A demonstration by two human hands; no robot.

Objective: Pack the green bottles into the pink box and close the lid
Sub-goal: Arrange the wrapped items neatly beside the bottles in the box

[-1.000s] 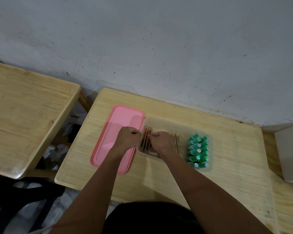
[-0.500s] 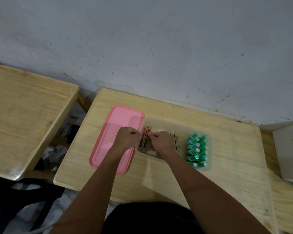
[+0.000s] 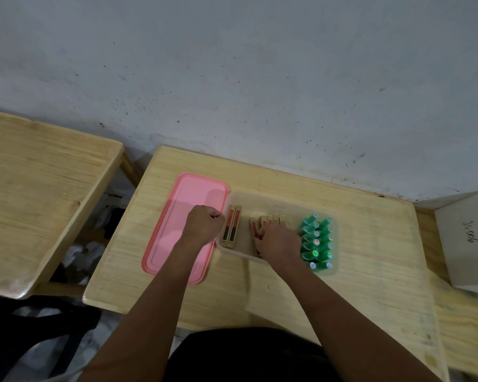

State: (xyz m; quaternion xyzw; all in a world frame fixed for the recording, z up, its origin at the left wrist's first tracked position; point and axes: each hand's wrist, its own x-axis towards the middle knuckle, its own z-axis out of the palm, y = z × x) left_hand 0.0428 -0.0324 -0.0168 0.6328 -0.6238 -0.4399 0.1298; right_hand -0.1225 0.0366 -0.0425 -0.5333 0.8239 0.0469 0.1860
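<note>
A clear box (image 3: 260, 195) stands in the middle of the wooden table (image 3: 375, 244). Its pink lid (image 3: 182, 205) lies flat just left of it. Several green bottles (image 3: 315, 241) lie packed in two rows at the box's right end. Two beige-and-red cartons (image 3: 232, 227) stand at the box's left end, and several more (image 3: 268, 220) sit in the middle. My left hand (image 3: 202, 227) is curled at the box's left rim, over the lid. My right hand (image 3: 279, 241) grips the middle cartons, close to the bottles.
A second wooden table (image 3: 39, 188) stands to the left across a gap with clutter on the floor below. A white cardboard box (image 3: 467, 238) marked with writing sits at the right edge. A grey wall runs behind the table.
My right hand has moved right inside the box with a group of cartons, toward the green bottles. The left hand has stayed at the box's left end beside two cartons.
</note>
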